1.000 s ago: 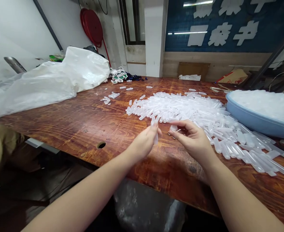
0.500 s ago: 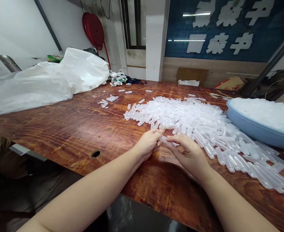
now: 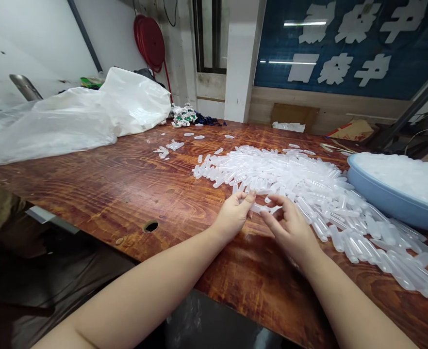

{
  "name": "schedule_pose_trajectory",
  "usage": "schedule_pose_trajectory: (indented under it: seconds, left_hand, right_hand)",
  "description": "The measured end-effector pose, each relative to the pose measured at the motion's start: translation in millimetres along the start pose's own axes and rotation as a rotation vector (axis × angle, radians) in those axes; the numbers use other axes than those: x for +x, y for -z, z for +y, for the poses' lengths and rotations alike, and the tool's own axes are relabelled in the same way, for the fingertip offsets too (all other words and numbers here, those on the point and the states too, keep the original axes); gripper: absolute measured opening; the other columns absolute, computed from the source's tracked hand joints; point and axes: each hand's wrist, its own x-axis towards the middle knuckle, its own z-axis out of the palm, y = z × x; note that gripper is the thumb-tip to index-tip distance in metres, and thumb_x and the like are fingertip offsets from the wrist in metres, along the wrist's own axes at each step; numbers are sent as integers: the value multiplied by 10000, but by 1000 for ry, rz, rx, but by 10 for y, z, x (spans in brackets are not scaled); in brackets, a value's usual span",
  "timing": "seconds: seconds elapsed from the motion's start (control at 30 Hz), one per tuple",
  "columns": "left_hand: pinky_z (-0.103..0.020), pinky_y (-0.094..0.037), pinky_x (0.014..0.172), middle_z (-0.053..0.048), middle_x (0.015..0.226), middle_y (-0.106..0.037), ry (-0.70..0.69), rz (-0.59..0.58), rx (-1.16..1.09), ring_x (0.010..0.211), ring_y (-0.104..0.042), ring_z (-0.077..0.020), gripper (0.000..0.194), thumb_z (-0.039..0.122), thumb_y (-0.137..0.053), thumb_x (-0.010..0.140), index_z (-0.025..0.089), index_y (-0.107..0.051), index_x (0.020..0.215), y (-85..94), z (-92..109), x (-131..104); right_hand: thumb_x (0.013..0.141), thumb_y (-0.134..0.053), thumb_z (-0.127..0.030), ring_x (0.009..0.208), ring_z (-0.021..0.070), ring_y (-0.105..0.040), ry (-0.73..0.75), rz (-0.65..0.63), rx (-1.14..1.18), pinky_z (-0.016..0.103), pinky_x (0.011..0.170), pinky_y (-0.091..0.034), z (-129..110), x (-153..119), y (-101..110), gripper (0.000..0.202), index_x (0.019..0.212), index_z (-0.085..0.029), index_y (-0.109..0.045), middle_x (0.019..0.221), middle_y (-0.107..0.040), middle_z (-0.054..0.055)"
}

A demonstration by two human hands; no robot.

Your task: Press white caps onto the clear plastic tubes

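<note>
A short translucent white plastic tube (image 3: 259,208) is pinched between the thumb and fingers of my left hand (image 3: 238,211), just above the table's near part. Its free end points right, towards my right hand (image 3: 290,225). The thumb and forefinger there stand apart around that end, the thumb tip at or close to the tube. Another whitish bit shows between the right fingers, and I cannot tell whether it belongs to the same tube. Right behind both hands spreads a big loose pile of similar tubes (image 3: 283,169), running down to the right.
A blue basin (image 3: 392,201) heaped with white pieces stands at the right. Large white plastic bags (image 3: 134,102) lie at the back left. Several stray pieces (image 3: 173,145) sit left of the pile. The brown wooden table (image 3: 101,189) has a round hole (image 3: 150,226).
My right thumb and forefinger have spread apart from their pinch on the tube. My left hand still grips it. The whole view has shifted slightly.
</note>
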Motion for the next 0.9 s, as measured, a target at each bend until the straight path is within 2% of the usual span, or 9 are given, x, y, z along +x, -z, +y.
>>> schedule_pose_trajectory:
  seconds: [0.2,0.33,0.43,0.53,0.63,0.7,0.77,0.83,0.9]
  left_hand:
    - [-190,-230,404,84,432,-399,-3,35,23,365,-291,-42,409,553,-527,726,180,-390,628,-3,-37,11]
    - [-188,-239,403,90,433,-368,9,45,-18,360,-279,-41,401,534,-502,743,188,-353,607,-11,-53,16]
    - [-192,-259,414,95,443,-338,-26,75,32,374,-292,-53,373,510,-485,759,197,-338,621,11,-45,34]
    - [-200,-293,464,82,484,-343,-141,124,207,432,-336,-70,321,446,-445,805,194,-345,633,56,66,-1]
    - [-211,-319,528,59,522,-415,-239,138,442,505,-401,-92,286,403,-395,848,190,-374,658,109,293,-239]
    - [-217,-335,558,39,557,-494,-206,47,573,543,-443,-105,285,400,-367,865,191,-400,673,138,434,-549]
    - [-215,-351,565,16,616,-564,-71,-217,657,575,-478,-114,295,404,-355,870,192,-436,681,152,491,-926]
    - [-212,-352,534,6,679,-602,110,-497,747,591,-501,-124,255,395,-417,839,200,-502,697,153,418,-1274]
    - [-219,-357,519,17,658,-615,261,-616,804,565,-521,-132,197,357,-462,808,225,-567,706,145,219,-1512]
  right_hand:
    - [879,-192,-500,594,161,-492,-151,-142,40,278,552,-366,-26,-4,-61,438,662,-206,-434,615,-506,23]
    - [843,-307,-473,674,173,-452,33,-30,-29,294,617,-344,-60,-17,-171,337,648,-208,-376,683,-460,32]
    - [838,-255,-512,519,132,-349,-119,-102,291,272,518,-301,-140,-20,-295,384,594,-217,-287,551,-330,-18]
    - [812,-204,-602,402,95,-182,-295,-337,715,247,411,-222,-205,-27,-333,443,583,-223,-234,482,-185,-63]
    - [825,-185,-601,429,101,-299,-212,-376,685,239,441,-281,-129,-7,-195,474,680,-203,-396,527,-353,-38]
    - [865,-213,-497,597,134,-459,-150,-238,328,261,565,-363,16,41,-34,398,834,-193,-470,699,-502,14]
    - [864,-300,-329,779,180,-509,-163,-146,-69,304,688,-377,187,102,121,251,881,-176,-499,851,-549,65]
    - [807,-388,-196,872,216,-508,-182,-162,-265,336,756,-363,320,146,219,168,882,-154,-533,937,-553,103]
    - [769,-435,-143,885,225,-516,-144,-227,-288,335,761,-366,373,157,242,213,942,-159,-558,986,-544,109]
